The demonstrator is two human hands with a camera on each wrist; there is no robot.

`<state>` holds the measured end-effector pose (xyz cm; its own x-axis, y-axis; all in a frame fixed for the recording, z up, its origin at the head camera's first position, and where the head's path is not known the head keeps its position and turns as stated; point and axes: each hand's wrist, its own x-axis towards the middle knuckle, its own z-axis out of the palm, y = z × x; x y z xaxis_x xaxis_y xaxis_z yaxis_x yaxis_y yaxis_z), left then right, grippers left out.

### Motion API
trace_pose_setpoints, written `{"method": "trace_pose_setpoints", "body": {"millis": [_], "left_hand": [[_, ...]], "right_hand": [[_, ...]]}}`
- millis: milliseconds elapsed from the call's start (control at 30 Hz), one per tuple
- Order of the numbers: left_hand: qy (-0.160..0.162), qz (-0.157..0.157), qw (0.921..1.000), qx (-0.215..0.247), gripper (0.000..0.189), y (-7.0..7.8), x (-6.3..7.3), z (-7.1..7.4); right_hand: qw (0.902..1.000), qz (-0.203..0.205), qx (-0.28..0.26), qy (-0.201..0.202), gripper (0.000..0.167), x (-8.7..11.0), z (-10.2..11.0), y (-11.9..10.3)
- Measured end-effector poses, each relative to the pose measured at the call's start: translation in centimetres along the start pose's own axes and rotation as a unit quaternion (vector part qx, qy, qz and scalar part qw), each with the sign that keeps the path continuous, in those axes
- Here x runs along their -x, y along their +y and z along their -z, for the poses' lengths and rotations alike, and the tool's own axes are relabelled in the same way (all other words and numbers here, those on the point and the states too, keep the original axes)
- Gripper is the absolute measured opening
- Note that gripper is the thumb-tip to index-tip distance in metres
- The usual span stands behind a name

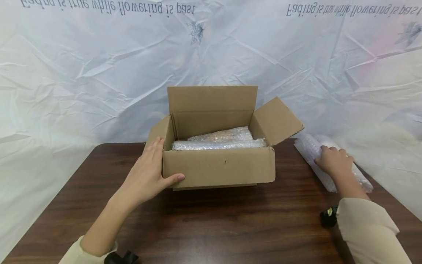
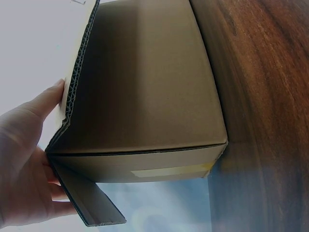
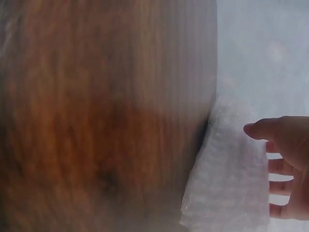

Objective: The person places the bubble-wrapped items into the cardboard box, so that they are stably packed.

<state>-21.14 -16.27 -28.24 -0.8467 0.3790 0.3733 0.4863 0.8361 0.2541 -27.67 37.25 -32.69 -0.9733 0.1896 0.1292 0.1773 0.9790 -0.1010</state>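
An open cardboard box (image 1: pixel 219 167) stands on the table with its flaps spread. My left hand (image 1: pixel 148 168) spans its near left corner, fingers extended along the left flap, thumb lying on the front flap. In the left wrist view the thumb is on one flap and the fingers pass behind the narrower flap (image 2: pixel 87 195). Inside the box lie bubble-wrapped packages (image 1: pixel 219 145). At the right, my right hand (image 1: pixel 336 161) grips a bubble-wrapped package (image 1: pixel 310 152); in the right wrist view its thumb lies over the wrap (image 3: pixel 227 179) and its fingertips are hidden behind it.
Another bubble-wrapped piece (image 1: pixel 361 179) lies partly under the right hand, near the table's right edge. The dark wooden table (image 1: pixel 230 220) extends in front of the box. A wrinkled white printed sheet (image 1: pixel 132 73) hangs behind.
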Motion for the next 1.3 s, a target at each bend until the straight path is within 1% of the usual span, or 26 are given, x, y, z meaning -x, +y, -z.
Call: {"method": "trace_pose_setpoints", "body": {"millis": [200,333,433,567,633,833,933,1067,1167,1300], "left_hand": [[0.000,0.002,1.0000,0.000,0.109,0.1,0.0,0.1],[-0.001,0.002,1.0000,0.000,0.109,0.1,0.0,0.1],[0.000,0.000,1.0000,-0.001,0.109,0.1,0.0,0.1],[0.003,-0.003,1.0000,-0.001,0.109,0.0,0.0,0.0],[0.003,-0.003,1.0000,-0.001,0.109,0.0,0.0,0.0],[0.002,0.000,1.0000,0.003,0.109,0.1,0.1,0.0],[0.002,0.000,1.0000,0.004,0.109,0.0,0.1,0.1],[0.006,-0.005,1.0000,0.002,0.109,0.0,0.0,0.0],[0.008,-0.006,1.0000,-0.002,0.109,-0.1,0.1,-0.1],[0.005,-0.004,1.0000,0.000,0.109,-0.1,0.1,0.0]], "right_hand": [[0.9994,0.008,-0.007,0.033,0.052,0.1,-0.3,0.2],[0.9964,0.033,-0.020,0.075,0.044,0.0,-0.4,0.2],[0.9922,0.046,-0.044,0.107,0.040,0.1,-0.4,0.1],[0.9892,0.036,-0.079,0.118,0.041,0.5,0.0,-0.2],[0.9862,0.035,-0.093,0.132,0.040,0.7,0.3,-0.5],[0.9729,0.056,-0.110,0.196,0.037,1.6,2.0,-1.4],[0.9689,0.063,-0.116,0.209,0.037,2.3,3.1,-1.9],[0.9591,0.083,-0.126,0.240,0.035,3.0,4.4,-2.6],[0.9499,0.092,-0.135,0.267,0.035,3.6,5.3,-3.1],[0.9334,0.105,-0.153,0.307,0.035,4.7,6.5,-4.0]]}}
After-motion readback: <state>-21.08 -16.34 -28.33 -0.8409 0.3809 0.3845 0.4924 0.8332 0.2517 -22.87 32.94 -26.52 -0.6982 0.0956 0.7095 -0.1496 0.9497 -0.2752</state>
